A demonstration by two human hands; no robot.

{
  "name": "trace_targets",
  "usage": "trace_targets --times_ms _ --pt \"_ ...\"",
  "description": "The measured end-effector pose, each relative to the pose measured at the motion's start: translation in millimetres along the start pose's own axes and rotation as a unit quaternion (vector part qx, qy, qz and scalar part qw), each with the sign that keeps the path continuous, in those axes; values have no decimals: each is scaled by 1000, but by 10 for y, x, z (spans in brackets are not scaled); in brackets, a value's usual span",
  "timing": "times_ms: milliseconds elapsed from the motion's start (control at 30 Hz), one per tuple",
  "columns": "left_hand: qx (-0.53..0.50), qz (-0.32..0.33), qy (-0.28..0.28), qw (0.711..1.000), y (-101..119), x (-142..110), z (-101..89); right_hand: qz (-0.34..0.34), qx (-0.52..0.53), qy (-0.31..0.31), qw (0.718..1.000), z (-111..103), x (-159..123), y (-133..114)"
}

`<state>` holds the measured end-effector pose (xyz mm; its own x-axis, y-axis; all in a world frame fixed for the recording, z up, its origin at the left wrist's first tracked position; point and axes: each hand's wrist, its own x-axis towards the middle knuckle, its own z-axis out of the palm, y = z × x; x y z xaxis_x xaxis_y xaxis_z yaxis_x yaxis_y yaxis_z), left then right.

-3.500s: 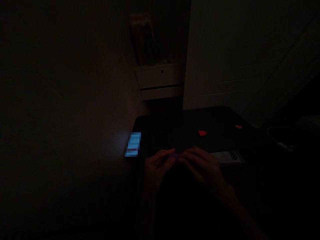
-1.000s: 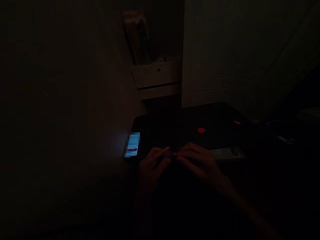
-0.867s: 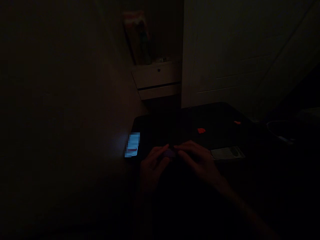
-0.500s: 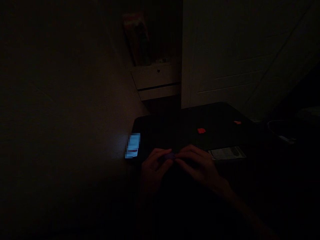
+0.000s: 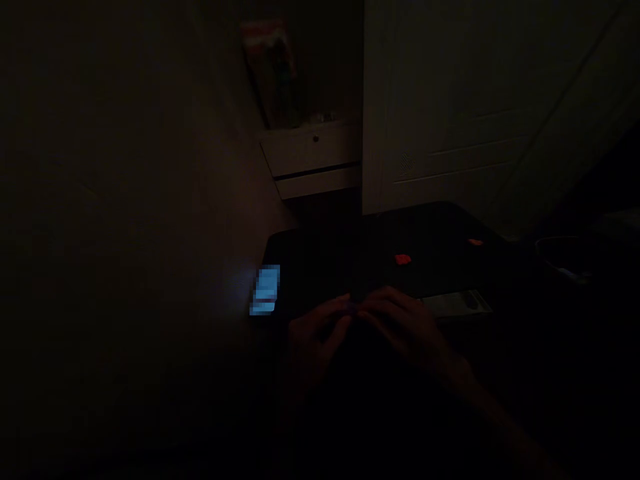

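Observation:
The room is very dark. My left hand [image 5: 317,333] and my right hand [image 5: 407,323] meet at the near side of a dark table [image 5: 330,260]. Between their fingertips is a small purple piece [image 5: 352,307], mostly covered by the fingers; its kind does not show. Both hands are closed, thumb against fingers, pinching it from either side. Beyond the right hand lies a small red piece [image 5: 403,259] on the table. Farther right is a small orange piece [image 5: 475,243].
A lit, blurred-out screen [image 5: 266,291] stands at the table's left edge by the wall [image 5: 150,200]. Right of my right hand lies a flat, pale printed item [image 5: 457,303]. Behind the table are a white drawer unit [image 5: 315,157] and a pale panel [image 5: 440,133].
Both hands have shifted slightly right, and the left fingertips have drawn closer to the right ones. Less of the purple piece shows now.

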<state>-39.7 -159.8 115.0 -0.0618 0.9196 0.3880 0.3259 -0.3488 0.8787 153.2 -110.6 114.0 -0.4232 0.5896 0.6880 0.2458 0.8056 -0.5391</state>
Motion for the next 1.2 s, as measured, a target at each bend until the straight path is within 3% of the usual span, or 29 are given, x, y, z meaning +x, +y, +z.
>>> trace_targets --times_ms 133,567,833,1000,1200 --pt "26 55 21 998 -1 37 21 -3 6 26 1000 9 21 -38" --pt "10 52 75 996 -22 -12 82 6 48 66 997 67 2 -83" --pt "72 102 100 987 102 9 54 -49 -21 7 999 -56 17 -89" --pt "45 112 98 988 80 -43 26 -65 -38 -21 997 -154 46 -110" --pt "31 114 79 990 108 -77 0 -63 -51 1 997 -154 19 -131"
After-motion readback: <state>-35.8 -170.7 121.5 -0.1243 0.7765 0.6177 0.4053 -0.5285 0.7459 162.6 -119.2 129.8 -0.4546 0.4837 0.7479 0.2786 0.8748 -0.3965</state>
